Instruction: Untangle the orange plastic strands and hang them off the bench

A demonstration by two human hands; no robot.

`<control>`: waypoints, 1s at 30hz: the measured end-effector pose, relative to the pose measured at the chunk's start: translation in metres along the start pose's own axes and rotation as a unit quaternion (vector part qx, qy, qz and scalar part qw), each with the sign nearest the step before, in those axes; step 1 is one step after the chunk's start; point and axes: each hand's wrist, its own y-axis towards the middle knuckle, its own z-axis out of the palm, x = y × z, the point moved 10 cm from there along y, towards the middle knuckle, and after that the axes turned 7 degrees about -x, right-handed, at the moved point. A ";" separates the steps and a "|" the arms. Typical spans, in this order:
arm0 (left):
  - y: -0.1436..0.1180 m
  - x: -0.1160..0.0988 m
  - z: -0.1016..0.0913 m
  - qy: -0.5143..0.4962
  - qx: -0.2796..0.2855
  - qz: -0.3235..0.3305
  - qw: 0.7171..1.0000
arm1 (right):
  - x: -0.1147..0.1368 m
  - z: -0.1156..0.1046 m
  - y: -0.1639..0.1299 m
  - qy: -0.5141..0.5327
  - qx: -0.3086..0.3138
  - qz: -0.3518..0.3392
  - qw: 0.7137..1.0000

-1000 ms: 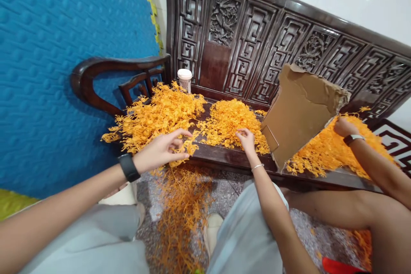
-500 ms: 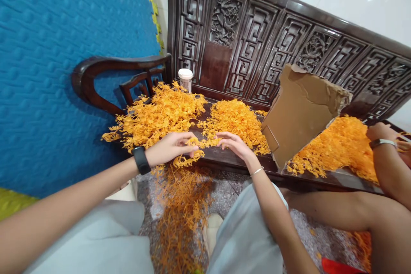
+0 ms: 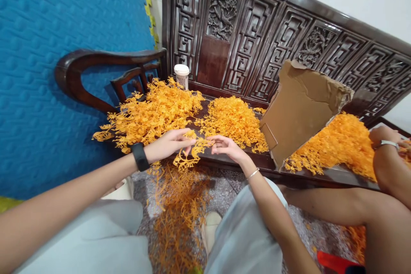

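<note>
An orange sprig [image 3: 189, 156] is hanging over the front edge of the bench [image 3: 231, 163], pinched between both hands. The left hand [image 3: 168, 145] is closing its fingers on one end, the right hand [image 3: 226, 147] on the other. Behind them, two orange piles [image 3: 154, 113] are lying toward the bench's left end, near a white-capped jar [image 3: 181, 75]; a torn cardboard sheet [image 3: 298, 109] is leaning farther right. Pulling gently, with grips kept close together, probably separates the pieces cleanly. A co-worker's hand [image 3: 383, 137] is working at the right end.
</note>
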 end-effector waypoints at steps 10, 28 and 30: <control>0.004 0.002 0.008 -0.060 0.005 -0.013 0.998 | 0.003 -0.001 0.004 0.019 -0.052 -0.031 0.998; -0.005 -0.002 0.020 0.048 0.018 -0.019 0.998 | 0.075 -0.034 -0.027 -0.606 -0.276 -0.294 0.686; -0.003 -0.006 0.020 0.060 0.005 -0.003 0.998 | 0.077 -0.037 -0.027 -0.613 -0.289 -0.295 0.673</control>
